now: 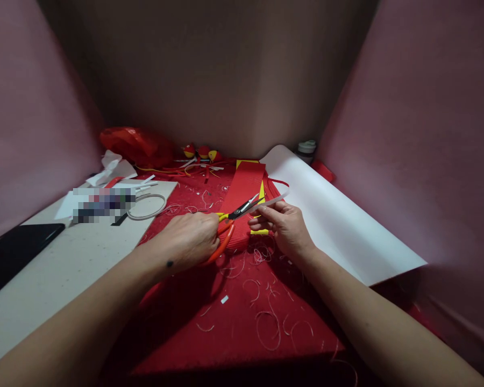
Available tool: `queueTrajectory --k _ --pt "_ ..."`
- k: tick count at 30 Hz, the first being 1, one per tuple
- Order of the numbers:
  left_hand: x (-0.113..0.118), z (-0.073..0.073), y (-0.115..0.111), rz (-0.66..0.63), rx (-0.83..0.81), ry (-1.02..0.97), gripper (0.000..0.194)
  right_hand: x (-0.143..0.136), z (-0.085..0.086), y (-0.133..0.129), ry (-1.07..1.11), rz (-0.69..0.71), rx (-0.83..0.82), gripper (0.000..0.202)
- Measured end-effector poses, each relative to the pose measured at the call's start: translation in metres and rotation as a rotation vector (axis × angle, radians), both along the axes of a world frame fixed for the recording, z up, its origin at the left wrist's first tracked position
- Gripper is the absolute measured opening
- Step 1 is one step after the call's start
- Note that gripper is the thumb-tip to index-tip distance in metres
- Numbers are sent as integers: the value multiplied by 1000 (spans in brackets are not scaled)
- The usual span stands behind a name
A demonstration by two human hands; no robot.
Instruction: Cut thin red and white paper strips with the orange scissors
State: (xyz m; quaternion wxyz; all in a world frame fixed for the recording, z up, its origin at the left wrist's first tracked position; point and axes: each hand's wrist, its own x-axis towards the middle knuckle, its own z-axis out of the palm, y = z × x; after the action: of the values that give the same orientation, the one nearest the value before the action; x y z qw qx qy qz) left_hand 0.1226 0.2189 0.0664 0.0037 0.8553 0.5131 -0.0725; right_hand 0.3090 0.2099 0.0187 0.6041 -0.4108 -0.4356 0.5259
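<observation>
My left hand (193, 236) is closed round the orange and yellow handles of a pair of scissors (237, 211). The blades stand apart and point right, up against a narrow strip (280, 196). My right hand (288, 223) pinches that strip between thumb and fingers; it looks pale on one face and red on its curled end. Whether the blades touch the strip, I cannot tell. Beneath both hands lie a red sheet (248, 180), a ribbed red piece (237, 236) and a yellow sheet (260, 232), partly covered.
Thin thread-like offcuts (268, 322) litter the red cloth (177, 333). A white sheet (339, 226) slopes at right. To the left are a pale board (84, 279), a black flat object (24, 252) and a ring (147, 207). Small red-yellow ornaments (204, 152) and a red bag (133, 145) sit behind.
</observation>
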Motion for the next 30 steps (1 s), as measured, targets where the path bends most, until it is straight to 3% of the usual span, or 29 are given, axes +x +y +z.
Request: queueTrajectory --k 13,30 --pt "0 -8 0 -49 31 81 27 0 -3 3 161 120 -51 3" --pt "1 -7 0 -52 32 112 31 -2 -9 5 246 115 -56 4"
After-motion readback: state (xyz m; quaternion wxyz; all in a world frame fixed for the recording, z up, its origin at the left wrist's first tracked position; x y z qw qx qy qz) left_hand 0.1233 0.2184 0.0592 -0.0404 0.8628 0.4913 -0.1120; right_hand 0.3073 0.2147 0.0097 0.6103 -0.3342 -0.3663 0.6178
